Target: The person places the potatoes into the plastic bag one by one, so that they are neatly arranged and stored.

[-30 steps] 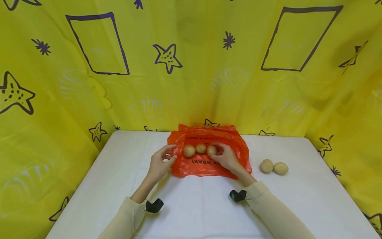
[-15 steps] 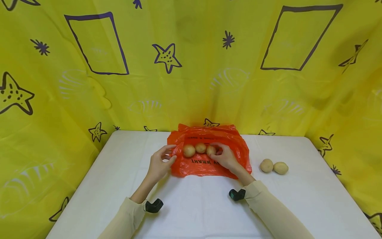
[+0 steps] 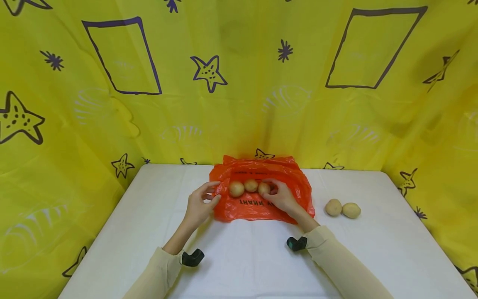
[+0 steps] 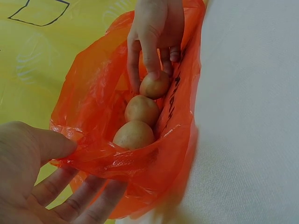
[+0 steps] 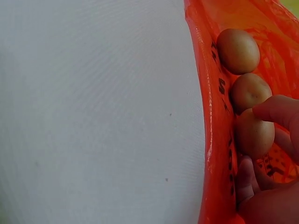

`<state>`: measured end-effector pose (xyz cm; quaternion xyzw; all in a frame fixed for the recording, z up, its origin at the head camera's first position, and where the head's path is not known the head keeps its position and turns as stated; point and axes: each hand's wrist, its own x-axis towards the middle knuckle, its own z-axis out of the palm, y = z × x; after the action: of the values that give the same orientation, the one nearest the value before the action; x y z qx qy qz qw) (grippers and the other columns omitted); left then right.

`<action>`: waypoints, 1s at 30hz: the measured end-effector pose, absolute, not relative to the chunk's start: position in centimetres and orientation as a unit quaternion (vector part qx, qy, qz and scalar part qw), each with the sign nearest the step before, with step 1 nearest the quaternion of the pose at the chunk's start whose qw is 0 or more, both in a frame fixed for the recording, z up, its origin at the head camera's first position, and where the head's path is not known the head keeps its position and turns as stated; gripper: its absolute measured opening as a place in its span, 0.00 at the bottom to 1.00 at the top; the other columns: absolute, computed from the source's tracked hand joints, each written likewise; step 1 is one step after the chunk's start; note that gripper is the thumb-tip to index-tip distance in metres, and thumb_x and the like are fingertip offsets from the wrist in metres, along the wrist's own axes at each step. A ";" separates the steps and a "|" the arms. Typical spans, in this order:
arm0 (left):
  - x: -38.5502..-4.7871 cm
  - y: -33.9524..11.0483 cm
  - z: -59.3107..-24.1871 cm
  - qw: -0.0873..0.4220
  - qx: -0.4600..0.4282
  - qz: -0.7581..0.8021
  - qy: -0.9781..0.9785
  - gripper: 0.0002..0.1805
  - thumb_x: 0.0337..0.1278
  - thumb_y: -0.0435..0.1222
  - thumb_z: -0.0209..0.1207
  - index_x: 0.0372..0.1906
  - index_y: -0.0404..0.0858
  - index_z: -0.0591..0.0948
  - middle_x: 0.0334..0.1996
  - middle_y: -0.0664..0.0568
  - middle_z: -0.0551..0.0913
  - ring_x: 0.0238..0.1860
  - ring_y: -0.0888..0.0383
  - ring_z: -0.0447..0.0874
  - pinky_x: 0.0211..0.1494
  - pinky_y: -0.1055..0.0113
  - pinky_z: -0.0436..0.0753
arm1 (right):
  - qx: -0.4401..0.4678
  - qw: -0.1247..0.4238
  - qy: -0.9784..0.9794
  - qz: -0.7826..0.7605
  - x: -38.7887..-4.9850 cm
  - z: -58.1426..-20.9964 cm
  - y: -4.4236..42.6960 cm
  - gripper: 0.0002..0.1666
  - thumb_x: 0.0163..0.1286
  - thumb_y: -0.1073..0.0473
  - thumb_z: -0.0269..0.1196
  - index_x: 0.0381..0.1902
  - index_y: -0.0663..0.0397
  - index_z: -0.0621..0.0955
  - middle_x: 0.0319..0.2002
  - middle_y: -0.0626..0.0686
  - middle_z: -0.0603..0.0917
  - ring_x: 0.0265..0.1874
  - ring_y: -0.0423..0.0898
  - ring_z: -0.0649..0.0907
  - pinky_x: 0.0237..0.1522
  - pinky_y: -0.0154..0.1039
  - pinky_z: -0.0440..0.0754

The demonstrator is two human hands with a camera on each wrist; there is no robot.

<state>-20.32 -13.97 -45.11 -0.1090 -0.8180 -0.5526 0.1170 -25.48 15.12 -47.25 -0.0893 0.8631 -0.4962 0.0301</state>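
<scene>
A red plastic bag [image 3: 246,211] with dark lettering lies at the back middle of the table, its mouth spread. Three potatoes sit inside it in a row: a left potato [image 3: 236,189], a middle potato [image 3: 251,185] and a right potato [image 3: 264,189]. My right hand [image 3: 281,197] reaches into the bag and grips the right potato between thumb and fingers; the right wrist view shows its thumb on this potato [image 5: 254,133]. At the bag's left side, my left hand [image 3: 198,206] holds the edge, thumb on top and fingers behind the red plastic [image 4: 126,163].
Two more potatoes, one rounder [image 3: 333,207] and one longer [image 3: 351,210], lie side by side on the white-covered table [image 3: 239,257], right of the bag. A yellow curtain [image 3: 242,112] with dark drawings stands behind the table and along its sides.
</scene>
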 end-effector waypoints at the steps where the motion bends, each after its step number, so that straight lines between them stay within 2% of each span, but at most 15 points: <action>1: -20.3 -14.0 -45.1 0.116 -0.108 -0.552 -0.818 0.20 0.60 0.25 0.67 0.58 0.39 0.84 0.43 0.43 0.86 0.36 0.49 0.86 0.37 0.71 0.84 | -0.092 0.030 0.865 -0.493 -25.5 -47.3 15.2 0.27 0.68 0.61 0.69 0.64 0.55 0.79 0.48 0.58 0.80 0.41 0.52 0.78 0.42 0.39 0.77; 9: -20.3 -14.0 -45.0 0.110 -0.102 -0.554 -0.819 0.21 0.60 0.26 0.67 0.58 0.40 0.84 0.43 0.43 0.87 0.37 0.49 0.85 0.37 0.71 0.84 | -0.106 0.035 0.873 -0.475 -25.3 -47.0 15.2 0.30 0.67 0.62 0.70 0.66 0.55 0.77 0.49 0.59 0.80 0.39 0.51 0.80 0.41 0.39 0.79; 18: -20.3 -14.0 -44.9 0.109 -0.104 -0.550 -0.822 0.21 0.60 0.26 0.67 0.59 0.40 0.84 0.44 0.44 0.87 0.38 0.49 0.86 0.41 0.71 0.84 | -0.106 0.054 0.873 -0.474 -24.7 -46.6 15.3 0.36 0.66 0.63 0.71 0.70 0.52 0.72 0.58 0.60 0.77 0.37 0.50 0.80 0.37 0.37 0.81; 24: -20.3 -14.0 -44.9 0.110 -0.109 -0.543 -0.825 0.21 0.61 0.26 0.66 0.59 0.39 0.84 0.44 0.44 0.86 0.38 0.50 0.85 0.41 0.71 0.84 | -0.118 0.059 0.866 -0.482 -23.9 -46.1 15.4 0.38 0.66 0.64 0.72 0.72 0.51 0.70 0.55 0.60 0.77 0.35 0.50 0.80 0.36 0.39 0.80; 30: -20.4 -14.0 -44.9 0.111 -0.113 -0.544 -0.824 0.21 0.61 0.25 0.66 0.59 0.39 0.84 0.43 0.44 0.86 0.38 0.49 0.85 0.42 0.70 0.84 | -0.136 0.045 0.868 -0.476 -23.4 -45.7 15.2 0.38 0.66 0.64 0.71 0.71 0.53 0.70 0.57 0.60 0.77 0.38 0.51 0.81 0.37 0.39 0.82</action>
<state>-20.39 -13.98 -44.93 -0.1129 -0.8242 -0.5437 0.1109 -23.36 15.24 -45.70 -0.1357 0.8677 -0.4761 0.0447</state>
